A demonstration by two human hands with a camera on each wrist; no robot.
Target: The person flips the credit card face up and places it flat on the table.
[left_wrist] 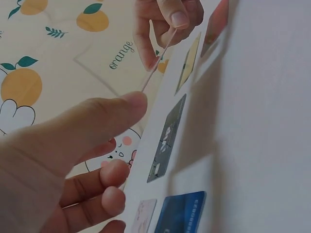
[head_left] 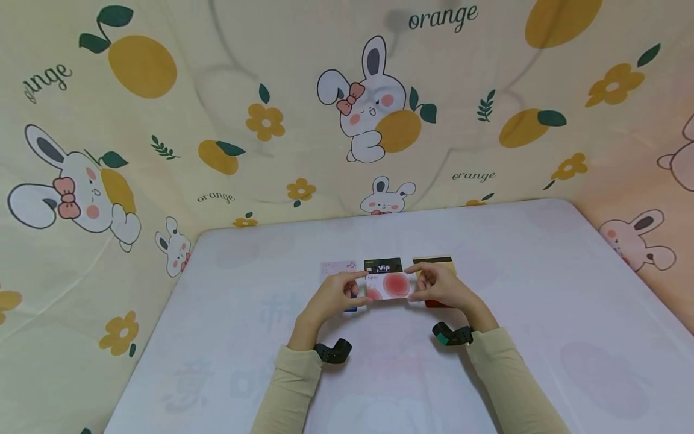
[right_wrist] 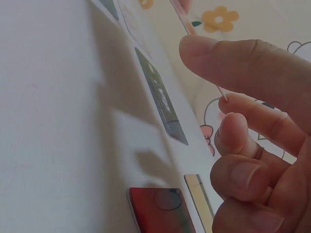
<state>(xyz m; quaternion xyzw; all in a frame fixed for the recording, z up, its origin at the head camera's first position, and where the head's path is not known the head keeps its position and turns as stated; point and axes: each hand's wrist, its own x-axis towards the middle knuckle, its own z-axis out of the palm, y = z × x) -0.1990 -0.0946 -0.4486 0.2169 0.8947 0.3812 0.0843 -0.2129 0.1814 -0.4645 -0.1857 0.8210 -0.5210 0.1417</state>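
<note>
A white card with pink-red circles [head_left: 396, 286] is held up between both hands, above the table. My left hand [head_left: 337, 294] pinches its left edge, and my right hand [head_left: 441, 286] pinches the right edge. Both wrist views show this card nearly edge-on. Beneath it lies a black Vip card [head_left: 382, 264], flat on the table and partly covered in the head view. Close to the left hand are a pale pink card [head_left: 338, 266] and a blue card [left_wrist: 180, 213]. A gold card with a dark stripe [head_left: 446, 264] and a red card [right_wrist: 158, 208] lie by the right hand.
The white table [head_left: 244, 313] has faint patterns on its surface. Behind it hangs a cream cloth [head_left: 303, 72] printed with rabbits and oranges. Black devices sit on the left wrist [head_left: 334, 351] and right wrist [head_left: 452, 334].
</note>
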